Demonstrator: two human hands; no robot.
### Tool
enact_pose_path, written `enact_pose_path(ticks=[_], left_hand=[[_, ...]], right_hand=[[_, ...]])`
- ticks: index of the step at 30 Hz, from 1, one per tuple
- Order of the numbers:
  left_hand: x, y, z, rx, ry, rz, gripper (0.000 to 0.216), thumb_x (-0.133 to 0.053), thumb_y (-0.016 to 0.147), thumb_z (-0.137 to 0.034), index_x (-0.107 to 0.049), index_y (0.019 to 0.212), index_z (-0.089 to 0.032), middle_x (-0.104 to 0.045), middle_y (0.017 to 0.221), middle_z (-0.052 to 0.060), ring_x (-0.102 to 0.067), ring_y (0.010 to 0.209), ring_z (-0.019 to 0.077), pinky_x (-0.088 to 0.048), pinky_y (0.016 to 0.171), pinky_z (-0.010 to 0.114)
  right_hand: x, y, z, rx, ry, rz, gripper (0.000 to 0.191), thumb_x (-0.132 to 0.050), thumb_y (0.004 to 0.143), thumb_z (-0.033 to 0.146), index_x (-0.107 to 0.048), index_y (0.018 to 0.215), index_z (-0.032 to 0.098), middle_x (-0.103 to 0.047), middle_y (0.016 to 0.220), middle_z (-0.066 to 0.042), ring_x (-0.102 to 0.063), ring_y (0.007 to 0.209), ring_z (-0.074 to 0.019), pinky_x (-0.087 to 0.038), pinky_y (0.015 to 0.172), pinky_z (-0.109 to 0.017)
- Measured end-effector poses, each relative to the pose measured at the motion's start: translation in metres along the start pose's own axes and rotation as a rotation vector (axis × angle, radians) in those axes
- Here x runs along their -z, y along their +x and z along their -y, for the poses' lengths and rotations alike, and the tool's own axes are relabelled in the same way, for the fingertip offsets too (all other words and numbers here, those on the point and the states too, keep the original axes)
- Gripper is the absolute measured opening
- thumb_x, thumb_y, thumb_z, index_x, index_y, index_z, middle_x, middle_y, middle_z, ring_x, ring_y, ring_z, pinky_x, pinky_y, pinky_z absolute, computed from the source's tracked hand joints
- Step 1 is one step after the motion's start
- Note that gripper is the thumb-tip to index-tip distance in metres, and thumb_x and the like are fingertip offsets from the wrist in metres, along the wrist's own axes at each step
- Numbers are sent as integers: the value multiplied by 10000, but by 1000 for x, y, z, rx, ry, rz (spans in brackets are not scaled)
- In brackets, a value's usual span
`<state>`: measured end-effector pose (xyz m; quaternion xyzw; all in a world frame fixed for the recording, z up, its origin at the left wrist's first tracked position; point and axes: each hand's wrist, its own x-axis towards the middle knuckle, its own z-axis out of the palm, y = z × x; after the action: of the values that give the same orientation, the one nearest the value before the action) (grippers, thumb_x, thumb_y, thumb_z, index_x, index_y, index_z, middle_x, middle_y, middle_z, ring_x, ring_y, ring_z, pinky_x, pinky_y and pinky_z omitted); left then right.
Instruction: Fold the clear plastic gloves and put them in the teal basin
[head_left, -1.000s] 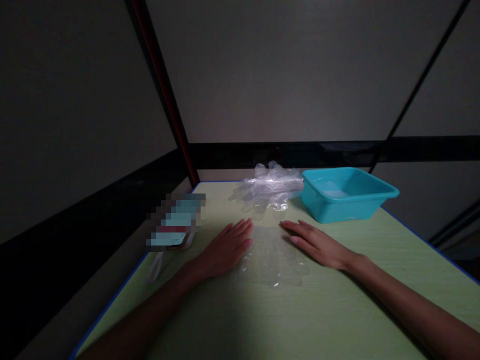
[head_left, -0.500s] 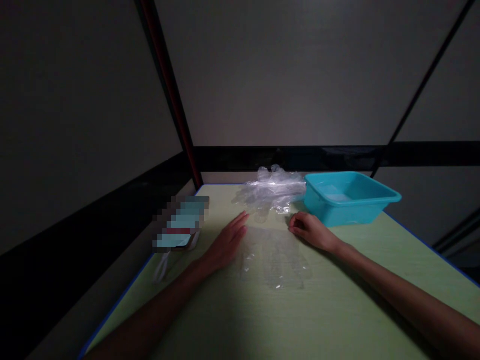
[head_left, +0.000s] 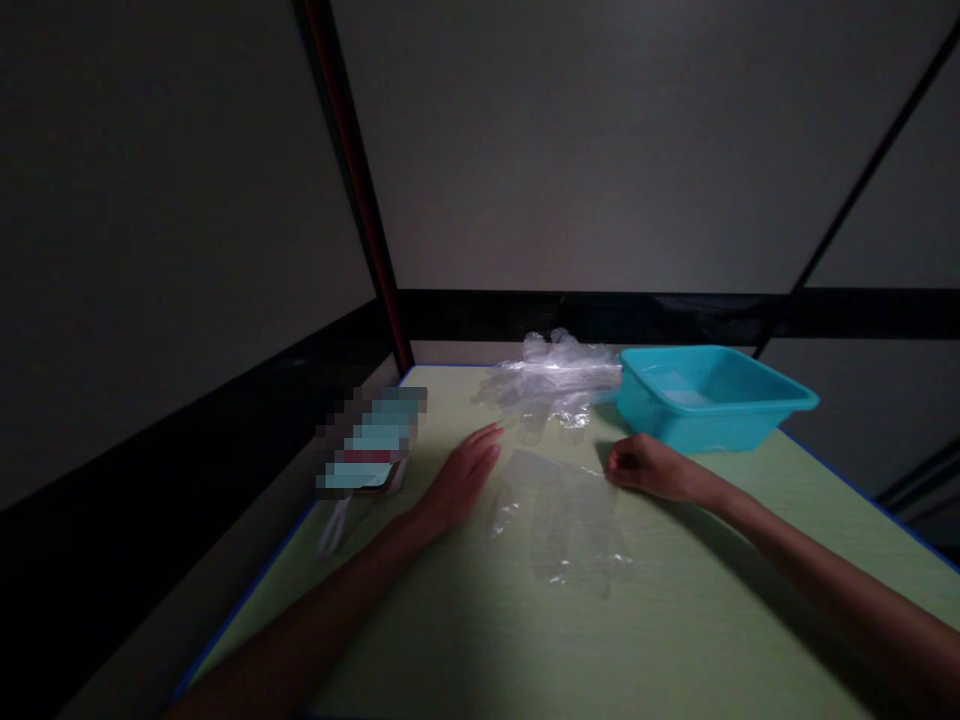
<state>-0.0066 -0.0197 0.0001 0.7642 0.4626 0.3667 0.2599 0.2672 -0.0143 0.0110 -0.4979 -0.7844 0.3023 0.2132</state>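
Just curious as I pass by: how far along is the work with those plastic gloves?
Done: one glove lies spread flat on the table. In hand: the left hand rests open beside it; the right hand is curled at its far edge, seemingly pinching it. Left: a crumpled pile of gloves sits by the basin, untouched, and both hands are bare.

No readable text, labels, numbers or signs anywhere.
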Motion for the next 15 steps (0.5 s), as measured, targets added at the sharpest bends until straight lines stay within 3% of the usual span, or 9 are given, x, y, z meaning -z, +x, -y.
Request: enact_pose_path(ticks=[5,11,13,15], left_hand=[[-1,1,4,-29,62,7,426,-290,857,-369,-487,1155,-138,-463,1250,90,-383,1181,169,-217,1037,350],[-1,-1,1,-43,128,16,416,-296,859,-353,-476,1155,-122,-470,1235,99,-393,1167,183,-239,1028,356],[-1,-1,0,-51,137,11,409,-297,858,-349,-481,1145,-122,-479,1222,100,-402,1158,183,-245,1025,352],[-1,-1,1,-58,143,8,408,-297,856,-347,-488,1132,-115,-487,1208,107,-411,1148,184,-256,1020,349]], right_hand=[[-2,-30,2,-44,5,26,119,-504,695,232,-529,611,151,-501,532,14,-412,479,-101,-306,444,-227],[-26,-81,8,-96,-10,99,76,-493,727,211,-524,668,174,-521,583,5,-431,504,-114,-318,455,-239],[-29,-96,18,-61,-20,101,67,-498,730,197,-536,676,185,-540,589,1,-450,509,-120,-333,450,-238],[-25,-103,33,-6,-7,189,54,-509,756,226,-554,763,197,-573,646,-8,-484,542,-128,-362,454,-234]])
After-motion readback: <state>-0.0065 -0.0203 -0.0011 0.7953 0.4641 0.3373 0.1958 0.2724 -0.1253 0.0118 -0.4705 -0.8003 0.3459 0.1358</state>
